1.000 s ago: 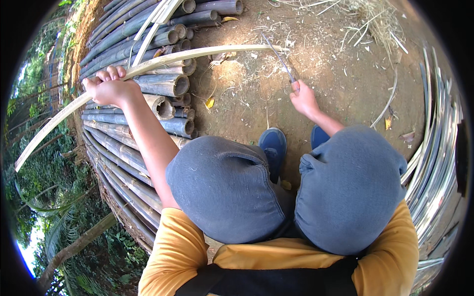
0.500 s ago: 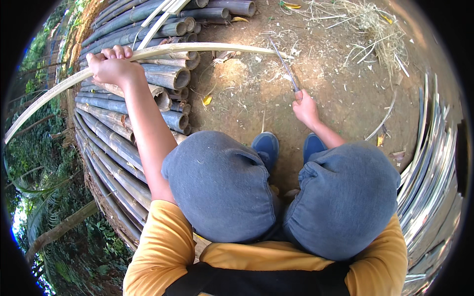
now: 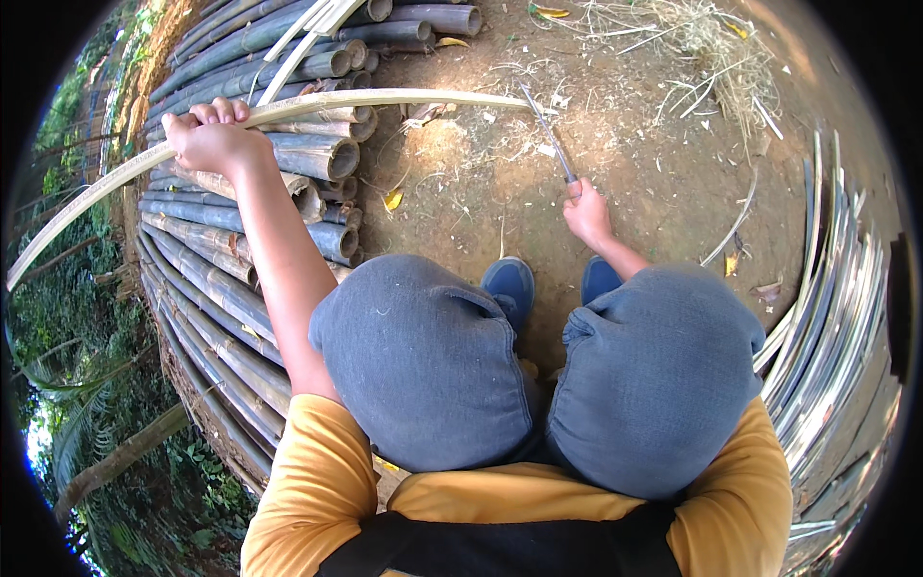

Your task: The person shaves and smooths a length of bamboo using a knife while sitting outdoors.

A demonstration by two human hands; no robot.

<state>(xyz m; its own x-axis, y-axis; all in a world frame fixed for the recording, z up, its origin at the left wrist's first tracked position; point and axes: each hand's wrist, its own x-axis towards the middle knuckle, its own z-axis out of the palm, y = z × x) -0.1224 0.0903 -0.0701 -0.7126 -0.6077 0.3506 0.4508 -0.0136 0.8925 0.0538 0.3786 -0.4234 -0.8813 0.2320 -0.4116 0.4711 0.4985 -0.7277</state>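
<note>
Nearest to view, two rounded knees in grey-blue cloth trousers (image 3: 423,356) are seen below and between the hands, flanked by orange-yellow fabric sleeves (image 3: 317,457). By the closed fingers of the left hand (image 3: 219,142), a long, pale, flat strip of split bamboo (image 3: 385,98) is gripped; one end is extended beyond that hand to the left, and the other is stretched rightward toward the right hand (image 3: 588,213). In the right hand's closed fist, a slim, dark-handled metal knife (image 3: 546,127) is held, its blade pointed up and away. The strip's right end is met in view by the blade near its tip; whether they are touching cannot be told.

Below the right hand, dark-blue rounded shoes (image 3: 508,287) are planted on brown bare earth (image 3: 461,216). Below and beside the left hand, a pile of grey-green round bamboo poles (image 3: 306,157) is stacked, and above that hand other pale split strips (image 3: 310,40) are laid. Well to the right of the right hand, long thin grey-white strips (image 3: 817,356) are bunched. Beyond it, up and right, a tangled straw-coloured heap of shavings (image 3: 711,58) is spread. Far left of the left hand, dense green foliage (image 3: 87,337) is seen.
</note>
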